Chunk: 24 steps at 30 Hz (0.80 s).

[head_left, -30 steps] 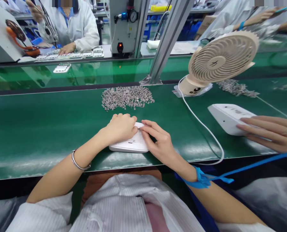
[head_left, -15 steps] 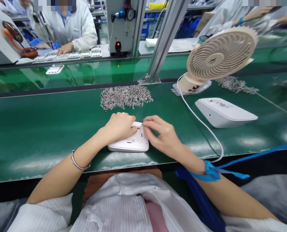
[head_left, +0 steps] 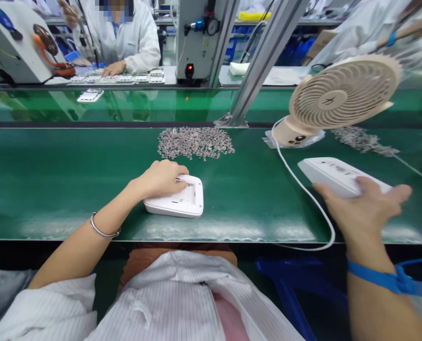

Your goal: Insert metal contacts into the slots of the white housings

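Observation:
My left hand (head_left: 163, 179) lies over the left part of a white plastic housing (head_left: 171, 208), fingers curled on its far edge and thumb on its upper face. A rectangular recess shows in that housing, partly covered by the hand. Off to the right, my right hand (head_left: 365, 210) has its fingers spread over the near side of a second white housing (head_left: 333, 173), a wedge-shaped one. Its thumb and fingers overlap the housing in view; whether they press on it I cannot tell. A blue band (head_left: 374, 278) circles the right wrist.
A heap of small metal parts (head_left: 197, 143) lies behind the left housing, with another heap (head_left: 365, 141) at far right. A beige fan (head_left: 333, 97) stands behind the wedge housing, its white cable (head_left: 303, 187) running to the near edge. Across the line, a person in white handles parts.
My right hand has left the near housing and moved right to the wedge-shaped one. The near housing now shows an open recess and has shifted slightly left with my left hand. The view has shifted.

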{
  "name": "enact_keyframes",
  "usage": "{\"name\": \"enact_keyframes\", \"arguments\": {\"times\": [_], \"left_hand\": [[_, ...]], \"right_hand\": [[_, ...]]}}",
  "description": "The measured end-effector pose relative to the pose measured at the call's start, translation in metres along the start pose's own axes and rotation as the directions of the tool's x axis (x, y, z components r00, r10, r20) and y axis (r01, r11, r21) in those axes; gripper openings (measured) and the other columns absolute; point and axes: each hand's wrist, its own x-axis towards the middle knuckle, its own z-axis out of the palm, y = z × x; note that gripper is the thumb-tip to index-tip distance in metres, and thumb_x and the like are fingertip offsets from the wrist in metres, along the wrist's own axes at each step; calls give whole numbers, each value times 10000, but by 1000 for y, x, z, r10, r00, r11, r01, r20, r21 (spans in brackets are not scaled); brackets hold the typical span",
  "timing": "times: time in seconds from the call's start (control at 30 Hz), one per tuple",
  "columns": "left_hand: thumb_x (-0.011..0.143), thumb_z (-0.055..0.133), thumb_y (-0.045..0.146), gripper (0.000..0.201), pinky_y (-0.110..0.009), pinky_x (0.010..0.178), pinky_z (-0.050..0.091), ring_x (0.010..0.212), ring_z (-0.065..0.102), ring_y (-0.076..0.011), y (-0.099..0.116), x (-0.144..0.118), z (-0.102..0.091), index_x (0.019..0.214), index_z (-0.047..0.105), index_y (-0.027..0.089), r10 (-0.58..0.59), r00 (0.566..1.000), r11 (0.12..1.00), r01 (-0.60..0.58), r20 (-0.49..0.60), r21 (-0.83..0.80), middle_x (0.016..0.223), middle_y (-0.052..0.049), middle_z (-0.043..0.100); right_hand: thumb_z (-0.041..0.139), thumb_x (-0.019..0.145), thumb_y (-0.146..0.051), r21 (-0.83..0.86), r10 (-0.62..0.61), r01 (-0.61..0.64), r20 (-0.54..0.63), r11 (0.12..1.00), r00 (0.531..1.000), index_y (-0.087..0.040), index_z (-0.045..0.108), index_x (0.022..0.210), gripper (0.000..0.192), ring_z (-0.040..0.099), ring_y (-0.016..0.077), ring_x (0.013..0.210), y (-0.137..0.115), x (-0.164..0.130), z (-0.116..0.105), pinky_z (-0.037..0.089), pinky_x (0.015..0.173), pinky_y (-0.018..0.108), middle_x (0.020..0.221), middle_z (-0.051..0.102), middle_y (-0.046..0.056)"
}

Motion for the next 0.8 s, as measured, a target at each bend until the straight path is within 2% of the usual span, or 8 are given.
{"name": "enact_keyframes", "arguments": {"times": [0.1, 0.13, 0.27, 0.47, 0.57, 0.7, 0.73, 0.8], "left_hand": [[814, 438, 321, 335, -288, 679, 386, 849, 588, -200, -2, -3, 0, 1074, 621, 213, -13, 1000, 1000, 13, 7, -14, 964, -45, 665], [809, 443, 324, 336, -286, 677, 385, 848, 589, -199, -2, -3, 0, 1072, 622, 214, -17, 1000, 1000, 17, 10, -16, 966, -44, 665], [787, 460, 334, 350, -285, 662, 382, 840, 589, -202, -2, 1, 0, 1066, 625, 204, -27, 999, 1000, 27, 26, -2, 966, -54, 661], [768, 445, 327, 333, -314, 687, 382, 835, 582, -221, 6, 9, 1, 976, 656, 174, -14, 1000, 996, 12, 20, 84, 932, -84, 642], [763, 438, 318, 320, -329, 717, 385, 858, 582, -231, 1, 3, -2, 946, 667, 189, -34, 999, 992, 31, 19, 123, 934, -80, 643], [720, 469, 293, 372, -425, 761, 390, 862, 595, -291, -52, -24, -12, 1024, 676, 241, -213, 977, 965, 206, 22, 163, 993, -91, 659], [718, 480, 320, 388, -470, 772, 386, 885, 592, -321, -72, -34, -14, 1048, 675, 260, -319, 948, 933, 316, -6, 171, 1032, -100, 655], [723, 483, 425, 394, -542, 837, 343, 1031, 533, -375, -111, -56, -17, 1047, 680, 315, -587, 798, 790, 601, -138, 116, 1152, -74, 618]], "right_hand": [[887, 224, -466, -28, 361, -361, -11, 932, 933, -86, 662, 1072, 956, 512, 477, 969, -7, 0, -3, 360, 723, 551, 1176, 424, 326], [881, 232, -482, -16, 385, -385, -12, 923, 923, -91, 662, 1087, 965, 510, 466, 978, -11, -1, -4, 357, 734, 547, 1143, 456, 312], [864, 245, -525, 71, 346, -342, -55, 937, 937, -140, 702, 1046, 904, 520, 437, 972, -26, -5, -12, 342, 791, 544, 1053, 540, 263], [913, 238, -272, 67, 408, -406, -25, 911, 913, -35, 699, 1028, 853, 551, 424, 1002, -49, -7, -24, 399, 890, 483, 1086, 555, 297], [908, 312, -260, 145, 374, -360, -86, 922, 923, -22, 711, 986, 742, 559, 435, 1007, -52, -8, -32, 414, 901, 499, 1003, 590, 284], [889, 375, -369, 256, 229, -175, -199, 951, 953, -78, 728, 962, 675, 576, 444, 969, -51, -20, -53, 464, 750, 529, 957, 624, 282], [880, 386, -402, 286, 170, -106, -211, 953, 963, -109, 731, 962, 664, 585, 435, 958, -53, -26, -60, 479, 677, 514, 980, 628, 272], [861, 423, -442, 346, -11, 79, -193, 935, 981, -179, 721, 985, 637, 601, 401, 950, -65, -42, -73, 499, 586, 462, 1022, 635, 220]]}}
